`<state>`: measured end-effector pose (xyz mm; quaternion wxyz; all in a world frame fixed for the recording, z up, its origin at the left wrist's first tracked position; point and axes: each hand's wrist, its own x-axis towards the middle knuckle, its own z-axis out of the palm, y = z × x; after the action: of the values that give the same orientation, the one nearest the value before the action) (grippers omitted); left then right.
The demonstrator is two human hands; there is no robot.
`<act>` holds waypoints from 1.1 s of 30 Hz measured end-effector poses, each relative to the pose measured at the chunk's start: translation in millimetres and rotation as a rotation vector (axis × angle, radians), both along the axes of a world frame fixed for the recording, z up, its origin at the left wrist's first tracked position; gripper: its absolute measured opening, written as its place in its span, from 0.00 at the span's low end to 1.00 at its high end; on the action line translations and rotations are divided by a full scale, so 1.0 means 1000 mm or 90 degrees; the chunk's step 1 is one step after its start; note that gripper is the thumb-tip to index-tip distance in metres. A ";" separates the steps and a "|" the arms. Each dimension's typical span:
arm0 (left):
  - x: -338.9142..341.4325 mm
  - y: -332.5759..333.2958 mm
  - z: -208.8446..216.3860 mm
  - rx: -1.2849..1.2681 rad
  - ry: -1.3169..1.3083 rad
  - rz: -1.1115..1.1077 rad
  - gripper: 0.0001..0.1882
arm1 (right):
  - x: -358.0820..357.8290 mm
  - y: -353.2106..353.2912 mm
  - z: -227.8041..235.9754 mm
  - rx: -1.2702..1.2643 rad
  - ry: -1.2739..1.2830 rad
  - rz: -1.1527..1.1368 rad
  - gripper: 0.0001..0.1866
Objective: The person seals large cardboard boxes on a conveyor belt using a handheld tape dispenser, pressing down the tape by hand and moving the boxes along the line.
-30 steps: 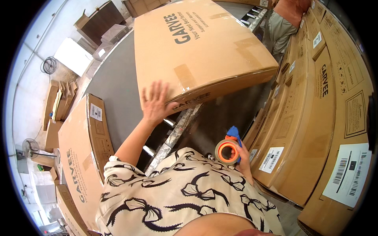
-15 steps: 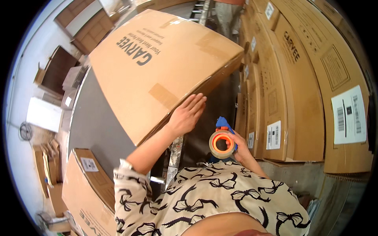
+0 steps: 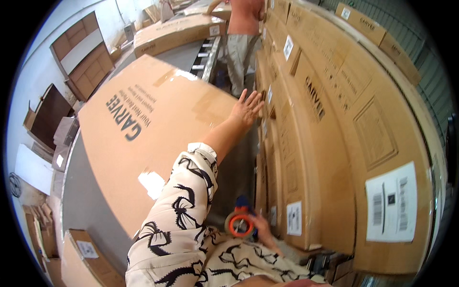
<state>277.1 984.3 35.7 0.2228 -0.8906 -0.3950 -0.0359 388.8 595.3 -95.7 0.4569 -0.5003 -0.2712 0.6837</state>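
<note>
A large flat cardboard carton point(image 3: 173, 125) lies on the dark conveyor belt point(image 3: 88, 186), with strips of clear tape across its top. My left hand point(image 3: 247, 109) reaches over to the carton's far right corner, fingers spread and holding nothing. Whether its palm touches the carton edge, I cannot tell. Low at my right side, my right hand point(image 3: 262, 228) grips a tape dispenser point(image 3: 240, 225) with a blue body and an orange hub. Part of the near side of the carton is hidden behind my left sleeve.
Tall stacked cartons point(image 3: 315, 158) with white labels wall the right side. Beyond lies another carton point(image 3: 177, 34) near metal rollers point(image 3: 203, 60), where a person point(image 3: 242, 38) in an orange top stands. A further carton point(image 3: 79, 260) is at the lower left.
My left hand has gone from the carton's near right edge to its far right corner, and its fingers have spread. The view has lifted, showing more of the person ahead. The dispenser stays in my right hand.
</note>
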 end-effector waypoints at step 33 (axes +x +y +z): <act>-0.307 -0.424 0.009 -0.018 -0.455 0.546 0.28 | 0.103 -0.111 0.481 0.680 -0.338 0.043 0.22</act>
<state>-30.2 560.3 45.1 0.0577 -0.5853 -0.7734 -0.2366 491.5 484.1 385.4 0.5397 -0.3459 -0.6984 0.3183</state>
